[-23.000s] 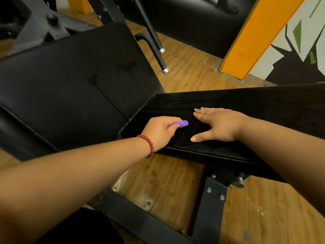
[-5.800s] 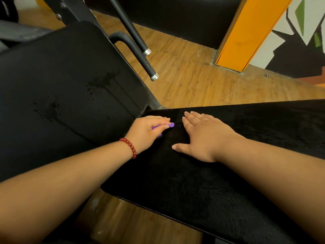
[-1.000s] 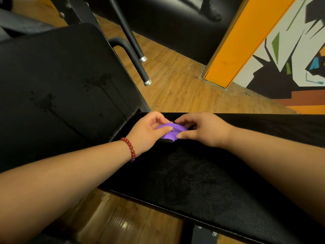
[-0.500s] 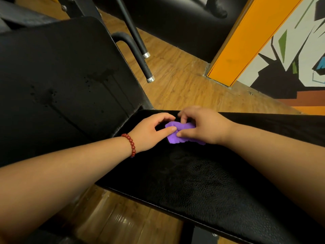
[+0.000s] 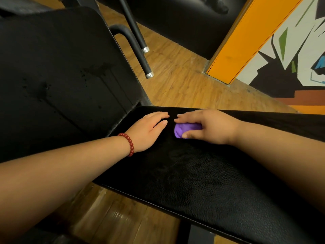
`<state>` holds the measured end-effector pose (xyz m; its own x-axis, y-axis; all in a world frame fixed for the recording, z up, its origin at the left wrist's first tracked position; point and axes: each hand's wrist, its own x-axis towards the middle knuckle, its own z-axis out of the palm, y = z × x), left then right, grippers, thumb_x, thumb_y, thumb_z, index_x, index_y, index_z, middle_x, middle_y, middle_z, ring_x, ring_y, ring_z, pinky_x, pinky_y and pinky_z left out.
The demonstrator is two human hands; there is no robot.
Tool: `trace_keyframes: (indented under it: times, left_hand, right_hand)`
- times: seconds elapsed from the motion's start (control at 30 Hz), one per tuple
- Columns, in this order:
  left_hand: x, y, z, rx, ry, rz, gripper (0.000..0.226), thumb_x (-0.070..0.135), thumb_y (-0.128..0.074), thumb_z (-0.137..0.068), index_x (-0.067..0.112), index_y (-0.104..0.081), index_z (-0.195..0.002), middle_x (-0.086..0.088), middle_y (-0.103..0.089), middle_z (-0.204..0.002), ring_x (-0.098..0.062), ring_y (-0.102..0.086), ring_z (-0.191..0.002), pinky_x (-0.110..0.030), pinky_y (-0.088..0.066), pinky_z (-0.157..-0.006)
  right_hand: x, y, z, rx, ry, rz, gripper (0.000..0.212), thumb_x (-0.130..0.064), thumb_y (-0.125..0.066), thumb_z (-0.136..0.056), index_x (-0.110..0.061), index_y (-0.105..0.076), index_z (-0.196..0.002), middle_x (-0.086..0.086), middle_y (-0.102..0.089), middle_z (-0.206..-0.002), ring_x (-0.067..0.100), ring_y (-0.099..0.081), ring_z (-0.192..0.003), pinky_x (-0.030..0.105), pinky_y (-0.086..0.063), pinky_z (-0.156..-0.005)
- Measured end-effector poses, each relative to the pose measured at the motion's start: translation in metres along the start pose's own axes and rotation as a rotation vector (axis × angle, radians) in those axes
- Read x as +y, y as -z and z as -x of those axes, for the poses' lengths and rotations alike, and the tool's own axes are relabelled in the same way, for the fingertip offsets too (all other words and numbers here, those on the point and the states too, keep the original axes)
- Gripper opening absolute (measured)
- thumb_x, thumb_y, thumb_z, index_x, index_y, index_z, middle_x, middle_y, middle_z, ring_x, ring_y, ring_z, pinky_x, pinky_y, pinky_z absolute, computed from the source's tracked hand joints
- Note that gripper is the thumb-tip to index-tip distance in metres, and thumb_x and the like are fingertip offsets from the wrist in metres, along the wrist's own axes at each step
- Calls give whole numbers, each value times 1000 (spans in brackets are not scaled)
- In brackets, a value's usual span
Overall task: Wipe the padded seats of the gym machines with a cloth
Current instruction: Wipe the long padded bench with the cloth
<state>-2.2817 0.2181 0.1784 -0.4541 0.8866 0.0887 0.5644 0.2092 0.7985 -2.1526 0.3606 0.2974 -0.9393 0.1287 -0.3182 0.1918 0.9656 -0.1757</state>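
A black padded seat (image 5: pixel 202 182) runs from the centre to the lower right. Its tilted black backrest (image 5: pixel 61 76) fills the left and shows dark wet streaks. A bunched purple cloth (image 5: pixel 184 130) lies on the far left end of the seat. My right hand (image 5: pixel 209 126) covers the cloth and grips it, thumb under its near edge. My left hand (image 5: pixel 149 129), with a red bead bracelet on the wrist, rests flat and open on the seat just left of the cloth, not touching it.
Two black metal handles (image 5: pixel 140 50) with silver end caps stick out behind the backrest. Wooden floor (image 5: pixel 175 81) lies beyond and under the seat. An orange pillar (image 5: pixel 242 41) and a painted wall (image 5: pixel 290 59) stand at the upper right. Black upholstery (image 5: pixel 184 20) sits at the top.
The cloth has passed from my left hand to my right hand. My left hand has let go and now lies flat beside it. The right hand has closed over the cloth.
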Motion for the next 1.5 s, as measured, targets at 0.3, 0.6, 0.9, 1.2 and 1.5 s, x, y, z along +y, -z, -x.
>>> trace_keyframes:
  times: [0.3, 0.6, 0.9, 1.2, 1.5]
  left_hand:
    - [-1, 1, 0, -22, -9, -35, 41, 35, -34, -104, 26, -44, -142, 12, -36, -151, -4, -24, -141, -19, -16, -111]
    - [0, 1, -1, -25, -7, -51, 41, 35, -34, -104, 26, -44, -143, 12, -36, -151, -3, -24, -141, -18, -16, -110]
    - [1, 2, -1, -24, -6, -48, 41, 35, -35, -103, 26, -44, -142, 13, -36, -151, -4, -24, -141, -22, -18, -112]
    - [1, 1, 0, -40, 5, -58, 42, 38, -33, -103, 28, -42, -143, 14, -33, -152, -5, -23, -141, -25, -18, -114]
    - [0, 1, 0, -33, -6, -68, 41, 37, -35, -103, 28, -44, -142, 13, -35, -151, -6, -25, -141, -25, -20, -113]
  right_hand:
    - [14, 5, -16, 156, -63, 118, 34, -9, -61, -92, -16, -66, -124, -2, -61, -132, 11, -52, -127, 13, -29, -104]
    - [5, 1, -9, 112, -35, -4, 31, -22, -70, -87, -17, -69, -118, -2, -63, -130, 5, -52, -124, 14, -32, -107]
    - [6, -1, -6, 53, 3, -115, 32, -19, -74, -83, -18, -71, -115, -8, -65, -122, -8, -52, -113, 1, -29, -99]
    - [24, 8, -21, 152, -79, 4, 29, -19, -70, -87, -16, -71, -116, 1, -64, -127, 9, -56, -121, 11, -32, -100]
    - [10, 0, -20, 198, -177, -80, 29, -35, -74, -82, -21, -74, -107, -5, -69, -116, 9, -60, -111, 20, -42, -94]
